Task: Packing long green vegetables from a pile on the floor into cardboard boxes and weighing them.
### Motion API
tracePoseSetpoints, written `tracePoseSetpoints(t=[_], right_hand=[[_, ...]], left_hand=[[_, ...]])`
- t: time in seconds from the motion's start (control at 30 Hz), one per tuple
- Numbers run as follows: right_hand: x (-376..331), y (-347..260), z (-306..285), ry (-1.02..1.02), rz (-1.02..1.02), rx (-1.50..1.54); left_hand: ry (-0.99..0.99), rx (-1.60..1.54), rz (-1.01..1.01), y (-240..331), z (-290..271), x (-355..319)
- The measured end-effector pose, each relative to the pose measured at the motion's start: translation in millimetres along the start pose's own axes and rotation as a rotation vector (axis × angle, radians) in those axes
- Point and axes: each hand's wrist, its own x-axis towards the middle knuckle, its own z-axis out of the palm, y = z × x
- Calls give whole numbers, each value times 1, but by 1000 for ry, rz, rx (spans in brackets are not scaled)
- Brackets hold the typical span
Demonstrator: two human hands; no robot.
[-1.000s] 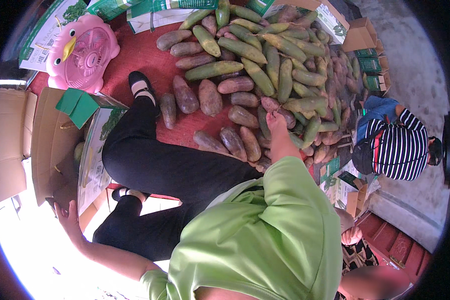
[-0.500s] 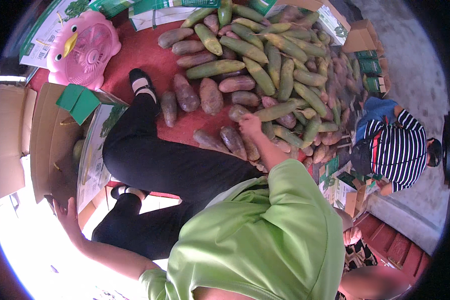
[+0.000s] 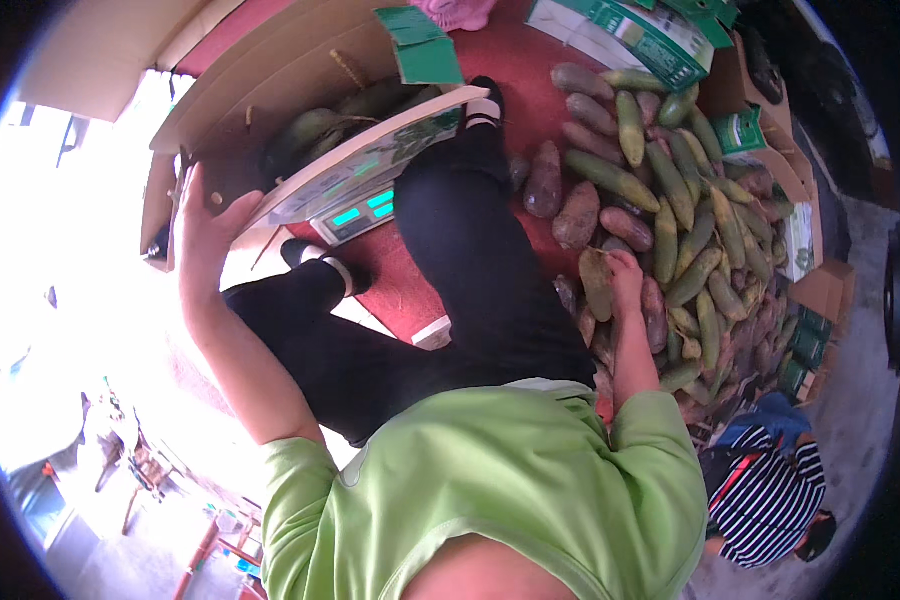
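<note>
On the pile, right hand point(image 3: 625, 272) now grips fruit point(image 3: 597, 283).

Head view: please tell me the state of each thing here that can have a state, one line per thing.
Left hand: open, palm flat on the box flap.
Right hand: closed on one fruit in the pile.
Fruit: gripped, lying on the pile.
Box: open, flaps spread, green fruits inside.
Scale: switched on, display lit.
Pile: loose on the red mat, unpacked.
Green carton: lying flat beside the pile.
</note>
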Motion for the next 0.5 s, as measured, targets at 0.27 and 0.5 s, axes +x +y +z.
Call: tracePoseSetpoints(t=[0.27, 0.5], right_hand=[[-6, -24, -31, 132, -13, 496], [-57, -143, -15, 39, -242, 497]], left_hand=[[-3, 49, 32, 15, -9, -8], [40, 92, 52, 5, -6, -5]])
